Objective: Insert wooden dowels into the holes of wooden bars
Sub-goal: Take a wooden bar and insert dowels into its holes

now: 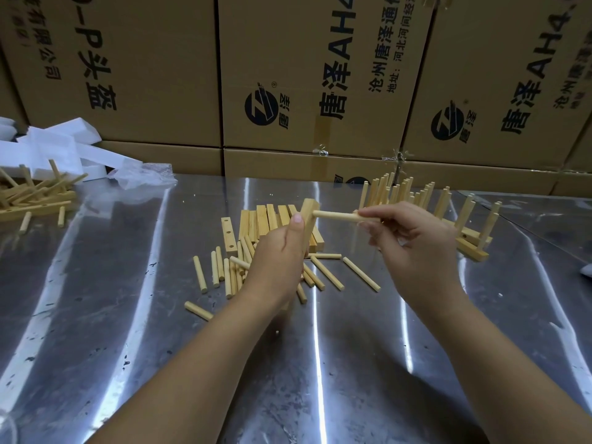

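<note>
Bar (310,216) gripped upright in left hand (278,251), dowel (333,216) pinched in right hand (413,245), tip against bar

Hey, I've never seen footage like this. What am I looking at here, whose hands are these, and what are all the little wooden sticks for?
There is no machine here. The single picture comes from a camera worn on a person's head, looking down at their own two hands. The left hand holds a short wooden bar upright. The right hand pinches a round dowel whose tip meets the bar's side, seemingly at a hole. On the shiny metal table lie loose dowels and a stack of bars. Beyond the right hand sit finished bars with dowels sticking up. At the back are cardboard boxes.
</note>
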